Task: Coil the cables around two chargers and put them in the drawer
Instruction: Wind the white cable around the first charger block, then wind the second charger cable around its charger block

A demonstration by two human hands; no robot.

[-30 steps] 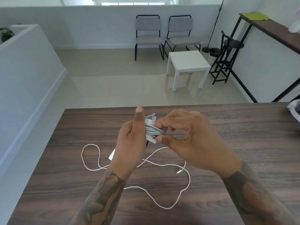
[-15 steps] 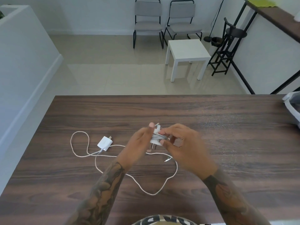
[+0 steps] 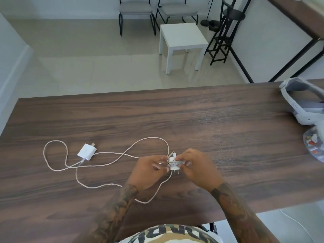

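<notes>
A view from above looks down at a dark wood-grain tabletop point(image 3: 210, 120) and two tattooed forearms reaching over it.

Both hands meet near the middle of the tabletop, just above its surface. Between them is a small white charger point(image 3: 173, 163) with a pale cable wound several times around its body; its metal prongs point down toward the person. The left hand point(image 3: 150, 170) has its grip closed on the left side of this wrapped charger, fingertips pinching it. The right hand point(image 3: 197, 168) has its grip closed on the right side, with fingers pressed over the coils.

A second white charger point(image 3: 87, 152) lies flat on the tabletop, well to the left of the hands, its prongs pointing away from the person. Its long cable point(image 3: 108, 165) is uncoiled and sprawls in loose loops across the tabletop: one loop curls out to the left of that charger, another arcs up behind the hands, and a third sweeps down under the left forearm.

At the far right edge of the tabletop rests a white headset point(image 3: 301, 104), and just nearer the person a clear bag point(image 3: 315, 146) with small colourful items inside.

Beyond the tabletop, on a pale tiled floor, stand a small white side table point(image 3: 182, 35), two grey chairs point(image 3: 154, 7) and a black stool point(image 3: 228, 23).
</notes>
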